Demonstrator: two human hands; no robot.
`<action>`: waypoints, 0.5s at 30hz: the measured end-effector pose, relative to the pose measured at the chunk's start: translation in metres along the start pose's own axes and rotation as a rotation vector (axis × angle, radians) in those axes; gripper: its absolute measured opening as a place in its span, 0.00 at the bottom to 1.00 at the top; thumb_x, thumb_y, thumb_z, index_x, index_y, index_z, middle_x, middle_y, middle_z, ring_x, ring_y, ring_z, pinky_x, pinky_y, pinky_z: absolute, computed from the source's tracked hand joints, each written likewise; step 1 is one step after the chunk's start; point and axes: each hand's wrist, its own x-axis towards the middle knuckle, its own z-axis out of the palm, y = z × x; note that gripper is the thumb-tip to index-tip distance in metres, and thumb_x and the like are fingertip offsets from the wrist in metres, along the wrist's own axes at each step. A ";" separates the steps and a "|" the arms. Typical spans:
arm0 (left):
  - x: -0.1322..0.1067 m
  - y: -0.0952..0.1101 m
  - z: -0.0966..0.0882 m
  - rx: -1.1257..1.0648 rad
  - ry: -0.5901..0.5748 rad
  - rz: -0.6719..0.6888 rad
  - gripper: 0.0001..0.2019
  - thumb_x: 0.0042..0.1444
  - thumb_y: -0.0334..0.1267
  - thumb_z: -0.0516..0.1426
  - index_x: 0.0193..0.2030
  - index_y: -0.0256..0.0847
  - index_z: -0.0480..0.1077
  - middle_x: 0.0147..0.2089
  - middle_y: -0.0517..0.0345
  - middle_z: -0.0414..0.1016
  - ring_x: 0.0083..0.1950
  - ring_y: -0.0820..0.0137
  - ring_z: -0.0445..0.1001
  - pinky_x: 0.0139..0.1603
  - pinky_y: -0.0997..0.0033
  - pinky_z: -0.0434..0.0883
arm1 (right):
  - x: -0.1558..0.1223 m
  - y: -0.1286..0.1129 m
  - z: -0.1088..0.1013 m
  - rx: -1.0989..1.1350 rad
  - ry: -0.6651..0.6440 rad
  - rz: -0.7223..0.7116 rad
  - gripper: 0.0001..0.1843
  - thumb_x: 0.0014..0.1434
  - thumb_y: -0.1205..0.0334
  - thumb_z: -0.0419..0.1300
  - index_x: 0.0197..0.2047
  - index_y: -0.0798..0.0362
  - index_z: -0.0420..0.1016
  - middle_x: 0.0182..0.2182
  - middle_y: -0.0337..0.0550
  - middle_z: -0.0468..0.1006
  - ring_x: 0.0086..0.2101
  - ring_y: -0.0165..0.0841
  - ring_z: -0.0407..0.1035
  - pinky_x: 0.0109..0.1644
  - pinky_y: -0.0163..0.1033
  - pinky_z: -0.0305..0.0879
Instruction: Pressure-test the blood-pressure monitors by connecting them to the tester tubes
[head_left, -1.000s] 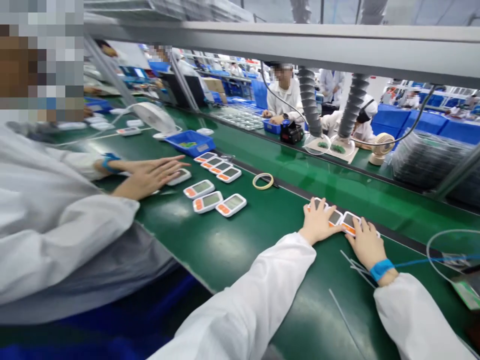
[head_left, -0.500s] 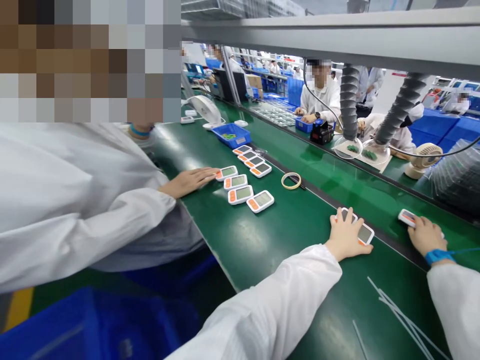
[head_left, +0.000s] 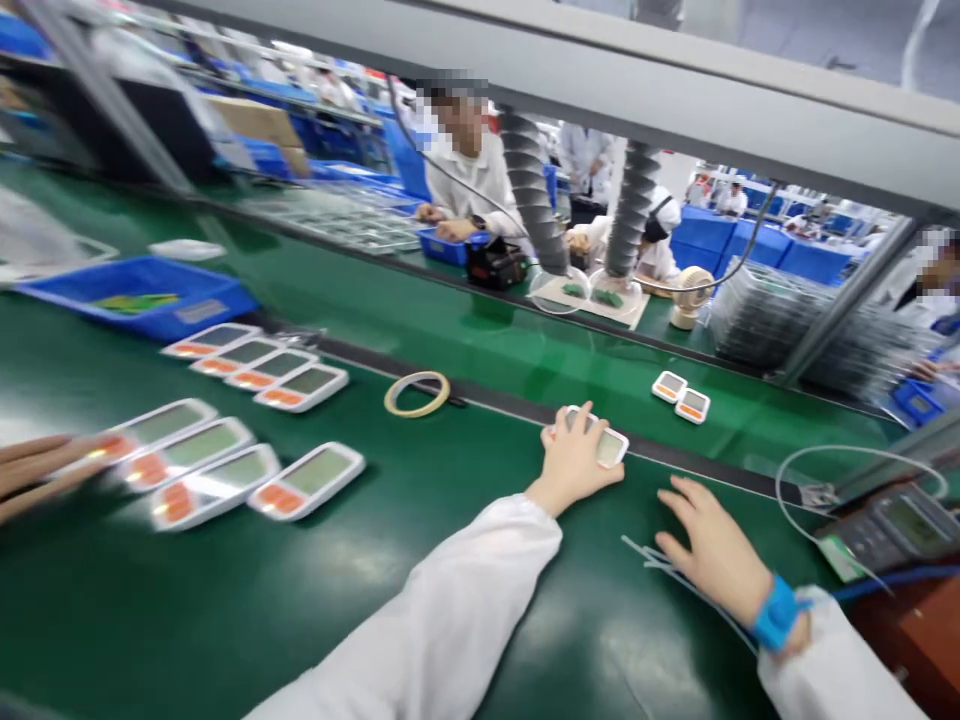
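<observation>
My left hand (head_left: 574,460) lies flat, fingers spread, on top of two white devices with green screens and orange buttons (head_left: 609,447) at the far edge of the green mat (head_left: 465,560). My right hand (head_left: 709,545) rests open on the mat beside thin clear strips (head_left: 652,560), holding nothing. It wears a blue wrist strap (head_left: 776,612). Two more of the white devices (head_left: 681,395) lie apart on the conveyor belt (head_left: 487,345) beyond the black divider.
Two rows of the same devices (head_left: 232,470) (head_left: 259,365) lie at left, with a co-worker's fingers (head_left: 34,470) touching one. A tape roll (head_left: 417,393), blue bin (head_left: 142,298), a meter with cable (head_left: 892,520), extraction hoses (head_left: 536,205) and seated workers lie beyond.
My right hand let go of two devices on the belt and came back to the mat near the strips. The view swung right; my left hand stayed on its devices.
</observation>
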 end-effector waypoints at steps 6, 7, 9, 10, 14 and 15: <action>0.096 -0.002 -0.004 0.014 -0.044 -0.077 0.34 0.42 0.54 0.65 0.57 0.43 0.72 0.71 0.41 0.55 0.66 0.32 0.51 0.58 0.33 0.56 | -0.139 0.013 -0.003 0.048 0.098 0.161 0.19 0.65 0.56 0.56 0.56 0.52 0.76 0.58 0.53 0.73 0.57 0.46 0.69 0.58 0.50 0.73; 0.112 -0.002 -0.004 0.010 -0.052 -0.089 0.34 0.43 0.55 0.64 0.56 0.41 0.72 0.70 0.38 0.57 0.65 0.30 0.52 0.57 0.31 0.56 | -0.155 0.014 -0.006 0.046 0.112 0.173 0.18 0.65 0.56 0.56 0.54 0.51 0.77 0.56 0.53 0.74 0.55 0.45 0.71 0.56 0.48 0.74; 0.137 -0.004 0.000 0.004 -0.060 -0.111 0.35 0.47 0.55 0.62 0.58 0.35 0.70 0.70 0.32 0.55 0.65 0.26 0.51 0.55 0.27 0.56 | -0.179 0.012 -0.016 0.050 0.147 0.214 0.16 0.65 0.56 0.57 0.53 0.50 0.78 0.53 0.52 0.77 0.52 0.44 0.74 0.54 0.46 0.76; 0.147 -0.006 0.004 0.006 -0.054 -0.140 0.36 0.50 0.56 0.60 0.60 0.33 0.68 0.70 0.30 0.54 0.65 0.25 0.50 0.55 0.26 0.55 | -0.189 0.009 -0.022 0.056 0.172 0.247 0.15 0.65 0.56 0.57 0.52 0.49 0.78 0.52 0.52 0.77 0.51 0.43 0.74 0.53 0.45 0.76; 0.168 -0.018 0.020 0.055 -0.064 -0.240 0.40 0.56 0.68 0.51 0.62 0.35 0.65 0.71 0.39 0.54 0.69 0.27 0.43 0.61 0.28 0.50 | -0.218 0.002 -0.045 0.104 0.307 0.412 0.14 0.66 0.58 0.56 0.52 0.48 0.77 0.51 0.51 0.77 0.50 0.41 0.74 0.54 0.44 0.75; 0.168 -0.020 0.021 0.067 -0.056 -0.228 0.41 0.57 0.69 0.47 0.63 0.34 0.64 0.72 0.41 0.53 0.70 0.28 0.43 0.62 0.28 0.49 | -0.223 0.002 -0.048 0.121 0.336 0.453 0.14 0.67 0.59 0.55 0.52 0.48 0.76 0.51 0.51 0.77 0.50 0.41 0.74 0.54 0.44 0.75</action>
